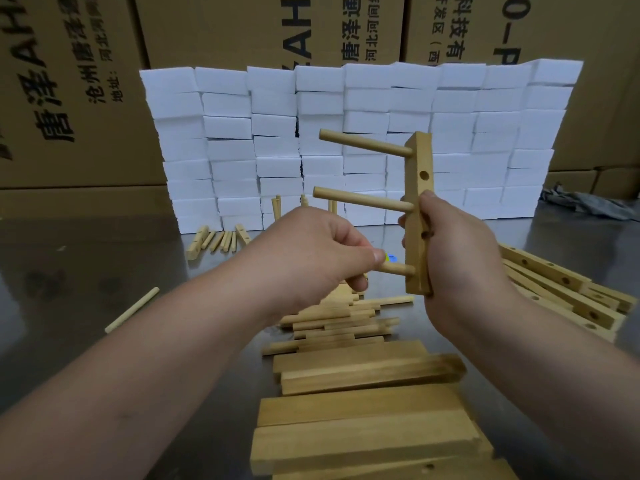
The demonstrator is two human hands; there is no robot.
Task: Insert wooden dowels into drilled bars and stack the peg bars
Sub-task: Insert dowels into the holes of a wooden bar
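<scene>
My right hand (pixel 457 251) grips a drilled wooden bar (pixel 419 168) and holds it upright above the table. Two dowels (pixel 363 201) stick out of it to the left, one near the top and one at mid height. A third dowel (pixel 398 269) sits in the lowest hole, and my left hand (pixel 322 254) pinches its free end. Two open holes show on the bar's side face. Under my hands lies a heap of loose dowels (pixel 343 320).
Plain bars (pixel 360 420) are stacked in front of me. Drilled bars (pixel 561 289) lie at the right. A single dowel (pixel 131 310) rests at the left, with finished peg bars (pixel 221 239) further back. A wall of white foam blocks (pixel 346 109) and cardboard boxes (pixel 69 81) stands behind.
</scene>
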